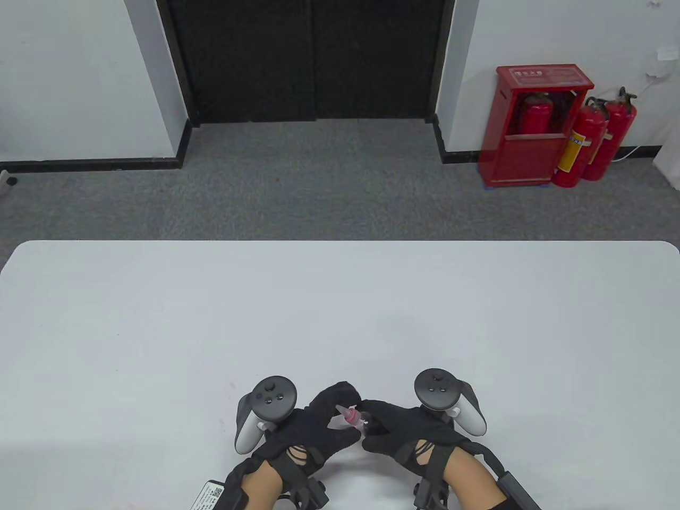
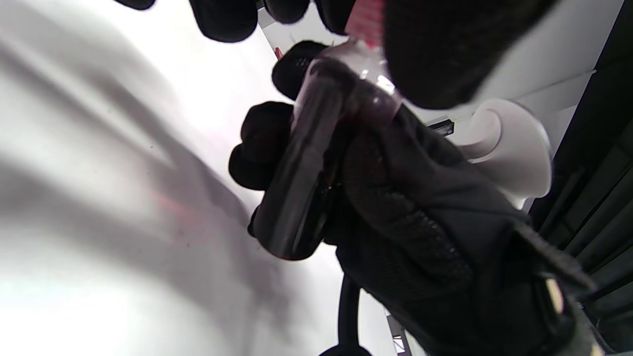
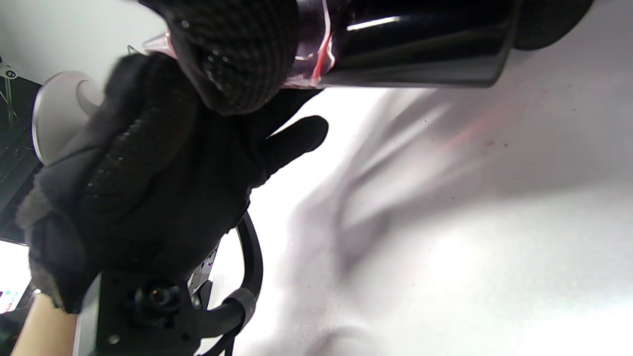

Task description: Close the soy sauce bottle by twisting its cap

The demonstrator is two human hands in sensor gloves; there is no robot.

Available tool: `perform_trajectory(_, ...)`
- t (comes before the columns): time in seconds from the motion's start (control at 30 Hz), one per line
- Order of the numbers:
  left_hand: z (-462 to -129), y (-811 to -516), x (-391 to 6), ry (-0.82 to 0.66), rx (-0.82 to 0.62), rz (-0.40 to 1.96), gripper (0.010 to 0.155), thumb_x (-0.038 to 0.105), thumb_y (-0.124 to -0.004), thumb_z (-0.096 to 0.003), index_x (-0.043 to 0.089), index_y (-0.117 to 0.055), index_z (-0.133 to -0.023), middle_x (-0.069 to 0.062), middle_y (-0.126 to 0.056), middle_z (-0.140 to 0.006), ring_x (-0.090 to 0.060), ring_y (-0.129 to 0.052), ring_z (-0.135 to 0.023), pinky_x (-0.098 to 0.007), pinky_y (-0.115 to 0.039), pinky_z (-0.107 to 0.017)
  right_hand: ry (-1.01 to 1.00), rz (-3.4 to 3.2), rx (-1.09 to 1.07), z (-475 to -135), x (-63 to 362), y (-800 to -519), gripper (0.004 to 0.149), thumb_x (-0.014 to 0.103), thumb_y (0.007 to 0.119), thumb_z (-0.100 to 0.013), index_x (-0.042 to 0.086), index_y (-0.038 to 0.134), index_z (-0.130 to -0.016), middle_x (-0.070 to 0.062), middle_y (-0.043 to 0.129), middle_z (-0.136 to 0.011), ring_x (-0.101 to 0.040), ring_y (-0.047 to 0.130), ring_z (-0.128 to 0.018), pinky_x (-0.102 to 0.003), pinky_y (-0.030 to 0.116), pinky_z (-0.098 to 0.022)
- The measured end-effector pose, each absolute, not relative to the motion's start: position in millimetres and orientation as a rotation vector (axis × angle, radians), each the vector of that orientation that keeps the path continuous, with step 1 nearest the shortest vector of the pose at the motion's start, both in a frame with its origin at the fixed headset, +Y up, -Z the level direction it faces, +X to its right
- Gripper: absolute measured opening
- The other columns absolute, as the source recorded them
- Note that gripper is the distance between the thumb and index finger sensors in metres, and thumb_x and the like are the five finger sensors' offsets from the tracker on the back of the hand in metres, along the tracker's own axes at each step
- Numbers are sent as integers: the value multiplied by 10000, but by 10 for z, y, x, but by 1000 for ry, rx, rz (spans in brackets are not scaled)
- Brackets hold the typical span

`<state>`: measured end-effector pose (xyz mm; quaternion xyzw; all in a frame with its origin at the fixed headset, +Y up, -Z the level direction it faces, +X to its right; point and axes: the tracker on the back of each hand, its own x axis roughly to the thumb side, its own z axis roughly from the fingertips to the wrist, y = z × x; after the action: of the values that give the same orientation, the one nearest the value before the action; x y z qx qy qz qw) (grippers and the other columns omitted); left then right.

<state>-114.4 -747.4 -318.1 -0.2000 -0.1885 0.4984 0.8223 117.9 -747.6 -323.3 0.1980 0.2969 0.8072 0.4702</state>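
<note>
A small dark soy sauce bottle point(image 1: 366, 422) with a pink-red pointed cap point(image 1: 349, 415) is held just above the white table point(image 1: 340, 319) near its front edge. My right hand point(image 1: 374, 425) grips the bottle's body. My left hand point(image 1: 342, 411) pinches the cap between thumb and fingers. In the left wrist view the dark bottle point(image 2: 301, 183) lies tilted in the right glove point(image 2: 425, 227), with the cap point(image 2: 366, 20) at the top edge between my left fingers point(image 2: 222, 17). In the right wrist view the bottle point(image 3: 420, 44) runs along the top and the left glove point(image 3: 158, 168) closes around the cap point(image 3: 158, 42).
The table's far edge point(image 1: 340, 241) borders grey carpet. A red extinguisher cabinet point(image 1: 534, 125) and two extinguishers point(image 1: 595, 141) stand by the back wall. A faint reddish smear marks the table under the bottle point(image 3: 470, 133).
</note>
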Motion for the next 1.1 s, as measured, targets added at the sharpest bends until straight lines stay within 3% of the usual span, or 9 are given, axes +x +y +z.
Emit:
perform_trajectory(0.1, -3164, -7465, -1151, -375, -363, 979, 923, 673, -813, -385, 268, -353, -1075, -17, -262, -1228, -382, -510, -1141, -679, -450, -731, 727, 1985, 488, -3234, 1174, -7478, 764, 388, 843, -412, 206, 516, -1078, -194, 693, -1031, -526, 666, -908, -738, 600, -546)
perform_trajectory(0.17, -3163, -7455, -1175, -358, -318, 932, 872, 739, -754, -368, 307, -383, -1028, -3, -312, -1214, -375, -540, -1132, -673, -475, -724, 729, 1997, 480, -3231, 1174, -7482, 765, 388, 843, -413, 203, 516, -1078, -194, 693, -1031, -527, 666, -907, -738, 600, -545)
perform_trajectory(0.33, -3177, -7471, -1237, -306, -285, 889, 788, 776, -713, -370, 329, -492, -980, 9, -421, -1201, -370, -602, -1110, -661, -506, -717, 723, 2008, 468, -3228, 1173, -7482, 763, 390, 843, -413, 205, 517, -1077, -194, 695, -1030, -528, 668, -906, -737, 601, -544)
perform_trajectory(0.77, -3144, -7449, -1156, -336, -249, 857, 637, 634, -774, -405, 329, -617, -941, 59, -522, -1196, -353, -628, -1120, -671, -493, -733, 736, 2026, 463, -3211, 1147, -7503, 759, 393, 843, -412, 205, 524, -1074, -191, 700, -1027, -523, 676, -903, -734, 608, -542)
perform_trajectory(1.1, -3142, -7341, -1197, -349, -109, 881, 578, 582, -844, -380, 381, -757, -914, 155, -721, -1129, -294, -746, -1092, -669, -512, -742, 736, 1973, 477, -3228, 1142, -7495, 753, 396, 839, -397, 180, 551, -1059, -189, 726, -1006, -513, 729, -855, -724, 642, -510)
